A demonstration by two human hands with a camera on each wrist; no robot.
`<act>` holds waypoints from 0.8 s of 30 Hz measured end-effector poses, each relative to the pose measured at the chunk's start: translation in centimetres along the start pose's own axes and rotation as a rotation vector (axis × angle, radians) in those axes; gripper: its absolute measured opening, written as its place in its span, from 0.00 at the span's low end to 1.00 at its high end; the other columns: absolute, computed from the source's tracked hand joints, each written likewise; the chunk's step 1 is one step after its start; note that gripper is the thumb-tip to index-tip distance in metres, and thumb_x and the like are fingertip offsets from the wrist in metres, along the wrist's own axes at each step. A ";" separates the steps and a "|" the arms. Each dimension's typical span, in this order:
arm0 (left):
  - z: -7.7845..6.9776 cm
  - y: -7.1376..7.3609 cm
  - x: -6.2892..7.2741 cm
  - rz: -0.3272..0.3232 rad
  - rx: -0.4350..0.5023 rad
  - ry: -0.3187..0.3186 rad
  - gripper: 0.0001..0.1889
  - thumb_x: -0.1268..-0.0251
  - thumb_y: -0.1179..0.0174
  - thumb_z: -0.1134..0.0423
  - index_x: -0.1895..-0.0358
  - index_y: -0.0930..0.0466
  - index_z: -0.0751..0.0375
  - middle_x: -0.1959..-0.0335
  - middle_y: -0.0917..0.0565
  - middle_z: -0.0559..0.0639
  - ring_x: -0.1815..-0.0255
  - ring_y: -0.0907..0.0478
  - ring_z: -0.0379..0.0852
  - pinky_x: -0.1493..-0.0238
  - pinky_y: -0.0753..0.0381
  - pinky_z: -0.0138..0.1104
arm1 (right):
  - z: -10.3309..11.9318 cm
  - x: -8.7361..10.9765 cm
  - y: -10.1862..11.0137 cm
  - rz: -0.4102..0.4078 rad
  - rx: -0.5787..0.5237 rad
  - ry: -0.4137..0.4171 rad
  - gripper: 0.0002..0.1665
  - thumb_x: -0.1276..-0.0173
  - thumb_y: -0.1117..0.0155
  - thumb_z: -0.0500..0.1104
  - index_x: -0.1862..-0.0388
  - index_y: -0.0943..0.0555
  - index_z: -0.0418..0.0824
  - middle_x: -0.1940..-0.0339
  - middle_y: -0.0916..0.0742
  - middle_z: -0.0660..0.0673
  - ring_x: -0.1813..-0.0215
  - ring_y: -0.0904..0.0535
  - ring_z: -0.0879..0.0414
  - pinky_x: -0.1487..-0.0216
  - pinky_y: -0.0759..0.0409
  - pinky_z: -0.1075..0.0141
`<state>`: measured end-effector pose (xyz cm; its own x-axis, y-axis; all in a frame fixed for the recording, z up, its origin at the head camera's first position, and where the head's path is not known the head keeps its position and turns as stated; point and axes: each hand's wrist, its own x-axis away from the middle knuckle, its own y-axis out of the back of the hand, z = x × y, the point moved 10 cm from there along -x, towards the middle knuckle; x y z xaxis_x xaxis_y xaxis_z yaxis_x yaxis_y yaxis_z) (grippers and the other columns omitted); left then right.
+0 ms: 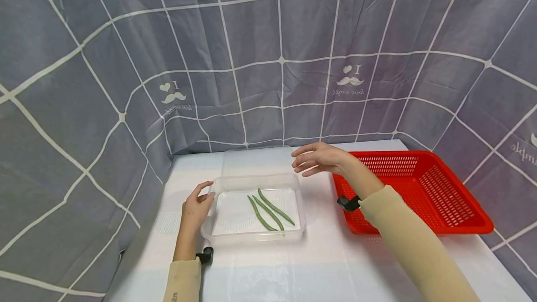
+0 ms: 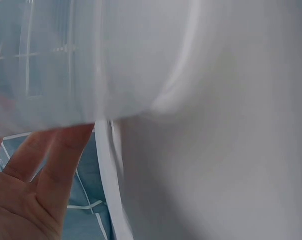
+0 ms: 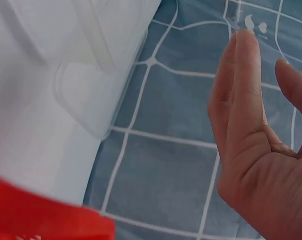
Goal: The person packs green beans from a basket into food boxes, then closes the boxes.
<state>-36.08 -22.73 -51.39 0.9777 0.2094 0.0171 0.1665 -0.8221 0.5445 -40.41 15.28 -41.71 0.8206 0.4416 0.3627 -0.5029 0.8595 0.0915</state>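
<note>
Head view shows the left grip, fingers loosely parted, touching the clear box (right grip relaxed, empty).

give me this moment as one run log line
left hand: at left edge of clear tub | right hand: raised, holding nothing | green beans: three, in tub | red basket: right of tub

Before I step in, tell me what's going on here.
A person's left hand is at the left side of a clear plastic container, where three green beans lie. The right hand, empty, is raised near its far right corner. A red perforated basket stands to the container's right.
</note>
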 end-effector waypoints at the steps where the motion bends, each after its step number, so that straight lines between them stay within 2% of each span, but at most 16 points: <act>1: 0.0 0.0 0.0 -0.001 -0.002 0.000 0.23 0.22 0.44 0.54 0.27 0.23 0.39 0.35 0.15 0.66 0.36 0.15 0.65 0.52 0.16 0.46 | -0.1 0.1 0.3 -0.004 0.005 0.003 0.29 0.22 0.36 0.39 0.25 0.27 0.33 0.45 0.09 0.40 0.46 0.09 0.51 0.42 0.12 0.54; 11: 0.2 0.0 0.0 -0.013 -0.007 0.017 0.23 0.23 0.44 0.55 0.27 0.23 0.40 0.34 0.16 0.67 0.34 0.16 0.66 0.48 0.15 0.52 | -0.9 1.5 2.2 -0.023 0.024 0.018 0.30 0.20 0.39 0.41 0.24 0.30 0.30 0.49 0.09 0.43 0.48 0.09 0.53 0.42 0.12 0.55; 18: 0.2 -0.1 -0.1 -0.004 -0.010 0.011 0.24 0.23 0.44 0.54 0.27 0.24 0.39 0.34 0.15 0.66 0.34 0.16 0.65 0.52 0.15 0.46 | -1.9 2.4 3.8 -0.048 0.015 0.009 0.31 0.20 0.39 0.40 0.24 0.31 0.29 0.48 0.09 0.42 0.45 0.09 0.49 0.44 0.11 0.58; 24: 0.1 -0.2 0.0 0.002 -0.004 0.009 0.24 0.23 0.45 0.54 0.27 0.24 0.40 0.33 0.16 0.66 0.34 0.17 0.66 0.51 0.15 0.48 | -2.6 3.3 5.1 -0.058 0.007 0.024 0.32 0.21 0.39 0.40 0.24 0.32 0.26 0.53 0.09 0.46 0.50 0.09 0.55 0.44 0.12 0.60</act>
<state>-36.13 -22.65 -51.62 0.9767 0.2128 0.0260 0.1642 -0.8204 0.5477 -39.60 21.81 -42.48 0.8544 0.3976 0.3346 -0.4565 0.8819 0.1179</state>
